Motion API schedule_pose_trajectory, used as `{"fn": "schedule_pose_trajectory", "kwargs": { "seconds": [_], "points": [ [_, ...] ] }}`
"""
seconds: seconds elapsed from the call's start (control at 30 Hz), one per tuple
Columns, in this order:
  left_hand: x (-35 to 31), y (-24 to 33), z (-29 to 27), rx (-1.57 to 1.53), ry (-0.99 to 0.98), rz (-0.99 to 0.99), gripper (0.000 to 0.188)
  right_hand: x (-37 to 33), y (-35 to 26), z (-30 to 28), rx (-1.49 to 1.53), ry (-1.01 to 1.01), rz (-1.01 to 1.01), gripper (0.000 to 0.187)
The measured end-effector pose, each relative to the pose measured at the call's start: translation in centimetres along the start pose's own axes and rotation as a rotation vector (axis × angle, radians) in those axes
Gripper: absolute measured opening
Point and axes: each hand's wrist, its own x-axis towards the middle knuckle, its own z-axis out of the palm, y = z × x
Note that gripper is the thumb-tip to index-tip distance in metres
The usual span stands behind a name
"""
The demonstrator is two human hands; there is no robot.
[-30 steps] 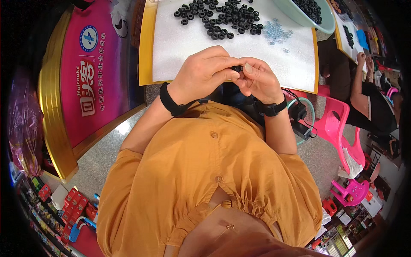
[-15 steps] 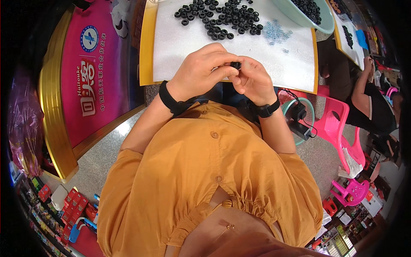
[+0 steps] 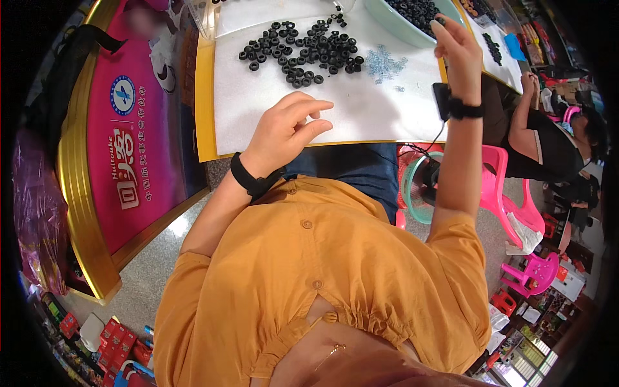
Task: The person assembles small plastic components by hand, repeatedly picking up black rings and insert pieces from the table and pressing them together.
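Observation:
My left hand [image 3: 287, 129] hovers over the near edge of the white-topped table [image 3: 238, 103], thumb and forefinger apart, holding nothing. Raised at the far right, my right hand [image 3: 459, 55] has its fingertips pinched on a small black ring [image 3: 440, 20] beside the rim of a pale green bowl [image 3: 403, 31]. That bowl is filled with many black pieces [image 3: 416, 9]. Ahead of my left hand lies a loose spread of black rings [image 3: 329, 48]. A patch of tiny clear bluish pieces [image 3: 385, 63] sits to the right of them.
A clear plastic container [image 3: 205, 19] stands at the far left table corner. On the left is a pink panel with a gold frame [image 3: 84, 193]. A pink plastic chair [image 3: 493, 180] and a green basket [image 3: 412, 200] are at the right, with another person [image 3: 548, 142] beyond.
My hands have parted. The right one moved up and right to the bowl with the small black ring; the left let go and opened near its former place. The view shifted slightly.

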Motion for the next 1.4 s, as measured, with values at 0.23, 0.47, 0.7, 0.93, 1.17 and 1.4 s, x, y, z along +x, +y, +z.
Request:
{"fn": "schedule_pose_trajectory", "kwargs": {
  "seconds": [0.23,0.47,0.7,0.93,1.17,1.4],
  "points": [
    [-0.4,-0.8,0.0,0.024,-0.003,-0.018,0.024,3.2,4.2,3.9,-0.487,-0.055,-0.5,0.026],
    [-0.2,-1.0,0.0,0.041,-0.022,-0.053,0.022,2.5,4.1,10.3,-0.674,-0.451,-0.288,0.02],
    [-0.1,-1.2,-0.1,0.03,0.0,-0.049,0.02,2.5,4.2,10.4,-0.668,-0.587,-0.159,0.021],
    [0.0,-1.6,-0.1,0.012,0.006,-0.095,0.018,2.7,4.7,11.0,-0.62,-0.599,-0.068,0.021],
    [0.0,-1.9,-0.2,-0.023,0.041,-0.132,0.017,2.0,4.6,11.4,-0.547,-0.58,-0.099,0.022],
    [-0.2,-1.8,-1.6,-0.782,-0.024,-0.589,0.024,-7.1,-3.4,11.4,0.158,-0.779,-0.118,0.026]
  ]
}}
